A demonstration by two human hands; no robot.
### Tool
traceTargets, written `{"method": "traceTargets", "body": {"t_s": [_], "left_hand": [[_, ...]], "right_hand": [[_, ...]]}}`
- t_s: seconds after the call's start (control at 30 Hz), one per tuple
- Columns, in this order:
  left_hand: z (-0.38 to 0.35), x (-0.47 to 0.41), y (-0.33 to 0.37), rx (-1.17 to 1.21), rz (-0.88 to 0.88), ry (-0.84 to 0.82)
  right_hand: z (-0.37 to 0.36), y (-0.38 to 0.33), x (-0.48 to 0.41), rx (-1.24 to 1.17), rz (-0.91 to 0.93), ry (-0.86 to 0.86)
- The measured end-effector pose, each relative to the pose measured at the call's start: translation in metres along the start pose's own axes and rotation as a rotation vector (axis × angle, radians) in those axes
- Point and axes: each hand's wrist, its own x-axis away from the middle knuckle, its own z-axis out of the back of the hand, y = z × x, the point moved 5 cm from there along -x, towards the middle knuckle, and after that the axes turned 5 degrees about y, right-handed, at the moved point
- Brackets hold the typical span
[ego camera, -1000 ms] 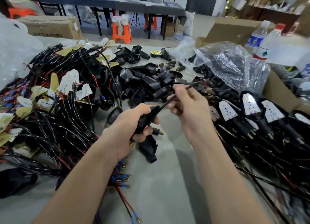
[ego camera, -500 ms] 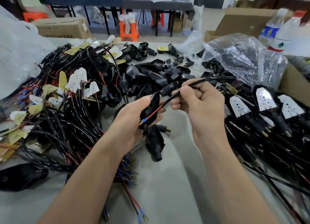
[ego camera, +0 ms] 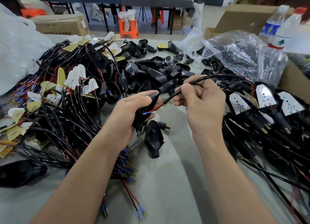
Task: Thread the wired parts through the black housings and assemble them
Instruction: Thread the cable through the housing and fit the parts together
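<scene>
Over grey table point(ego camera: 167, 181): housing point(ego camera: 140, 119) in left grip point(ego camera: 127, 114), cable point(ego camera: 169, 98) in right grip point(ego camera: 204, 106)

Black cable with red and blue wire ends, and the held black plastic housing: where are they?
Black cable with red and blue wire ends point(ego camera: 170, 98): head view, sheath near the stripped end.
Held black plastic housing point(ego camera: 141, 120): head view, lower body.

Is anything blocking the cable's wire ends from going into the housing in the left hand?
Nothing visible does. The right hand pinches the black cable, and its red and blue-tipped wire ends lie against the black housing held in the left hand. The housing's opening itself is hidden.
</scene>
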Motion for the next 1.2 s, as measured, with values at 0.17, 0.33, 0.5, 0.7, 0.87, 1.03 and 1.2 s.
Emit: {"method": "traceTargets", "body": {"t_s": [0.17,0.33,0.5,0.7,0.87,1.03,1.2], "left_hand": [[-0.003,0.003,0.002,-0.003,-0.014,-0.02],[-0.003,0.004,0.003,-0.008,-0.035,0.008],[0.001,0.004,0.005,0.037,-0.045,0.105],[-0.007,0.007,0.004,0.111,0.022,0.057],[-0.016,0.015,0.003,0.131,0.163,-0.082],[-0.016,0.018,0.003,0.234,0.266,-0.147],[-0.008,0.013,-0.003,0.078,0.236,0.081]], "right_hand": [[-0.002,0.003,0.002,0.035,-0.005,-0.018],[-0.009,0.003,0.005,-0.018,-0.032,-0.086],[-0.008,0.005,0.004,-0.11,-0.139,-0.129],[-0.015,0.012,0.011,-0.052,-0.19,-0.173],[-0.015,0.015,0.013,0.138,-0.133,-0.184],[-0.017,0.011,0.013,0.018,-0.178,-0.324],[-0.013,0.018,0.014,0.167,-0.181,-0.242]]}}
